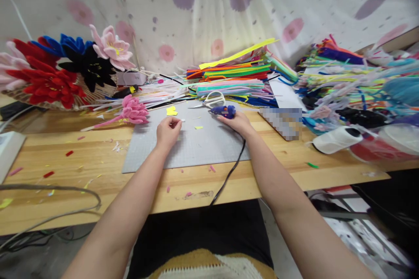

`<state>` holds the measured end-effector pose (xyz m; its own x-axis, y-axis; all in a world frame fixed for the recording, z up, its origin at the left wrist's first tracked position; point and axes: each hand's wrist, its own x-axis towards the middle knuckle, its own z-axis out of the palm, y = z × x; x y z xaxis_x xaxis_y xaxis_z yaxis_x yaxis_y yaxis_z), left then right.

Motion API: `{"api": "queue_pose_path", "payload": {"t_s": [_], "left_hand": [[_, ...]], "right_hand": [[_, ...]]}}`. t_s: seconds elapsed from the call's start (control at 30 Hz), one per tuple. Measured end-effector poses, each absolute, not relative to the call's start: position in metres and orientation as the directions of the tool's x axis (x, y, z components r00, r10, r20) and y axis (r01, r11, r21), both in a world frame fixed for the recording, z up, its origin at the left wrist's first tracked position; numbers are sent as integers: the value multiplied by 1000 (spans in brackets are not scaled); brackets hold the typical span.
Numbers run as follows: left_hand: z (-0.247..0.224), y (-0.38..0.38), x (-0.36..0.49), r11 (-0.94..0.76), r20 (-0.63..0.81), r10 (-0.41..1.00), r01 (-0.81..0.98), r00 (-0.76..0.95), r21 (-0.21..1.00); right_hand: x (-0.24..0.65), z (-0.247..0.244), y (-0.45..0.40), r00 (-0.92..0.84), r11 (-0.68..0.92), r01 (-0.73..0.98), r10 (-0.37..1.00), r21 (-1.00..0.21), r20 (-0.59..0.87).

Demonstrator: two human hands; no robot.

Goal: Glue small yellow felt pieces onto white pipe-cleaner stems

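Observation:
My left hand (169, 131) is closed in a pinch over the left part of the grey cutting mat (209, 152), with a tiny white piece (183, 120) at its fingertips. My right hand (237, 123) is wrapped round a dark blue glue gun (223, 111), whose nozzle points left; its black cord runs down over the table's front edge. Scissors with white handles (214, 99) lie just behind the glue gun. Yellow pieces (171, 110) rest on the mat behind my left hand, and a small yellow scrap (198, 127) lies between the hands.
Bundles of coloured pipe cleaners (232, 72) are piled at the back and right. Fuzzy flowers (52, 83) stand at the back left; a pink flower (134, 110) lies by the mat. A white spool (337, 139) is at the right, a grey cable (65, 187) at the left.

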<state>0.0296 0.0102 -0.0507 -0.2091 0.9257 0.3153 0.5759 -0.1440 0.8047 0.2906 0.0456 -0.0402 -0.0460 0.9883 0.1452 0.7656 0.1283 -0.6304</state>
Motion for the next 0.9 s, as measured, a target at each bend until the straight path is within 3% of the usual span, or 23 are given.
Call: {"api": "queue_pose_path", "payload": {"t_s": [0.23, 0.33, 0.43, 0.67, 0.77, 0.9], "left_hand": [[-52, 11, 29, -133, 304, 928, 566, -218, 813], [-52, 12, 30, -134, 308, 926, 573, -218, 809], [-51, 11, 31, -142, 314, 928, 587, -202, 797], [-50, 10, 30, -156, 333, 924, 611, -187, 776], [-50, 10, 30, -170, 347, 921, 620, -175, 766], [-49, 10, 30, -155, 326, 929, 616, -175, 772]], "right_hand": [[314, -6, 22, 58, -81, 962, 994, -261, -94], [303, -2, 16, -115, 43, 945, 971, -323, -208], [271, -6, 16, -227, 165, 889, 969, -427, -98], [204, -12, 22, -336, 326, 886, 941, -329, 28], [199, -14, 29, -340, 323, 900, 940, -291, -10], [201, -15, 37, -266, 184, 916, 944, -355, -198]]}}
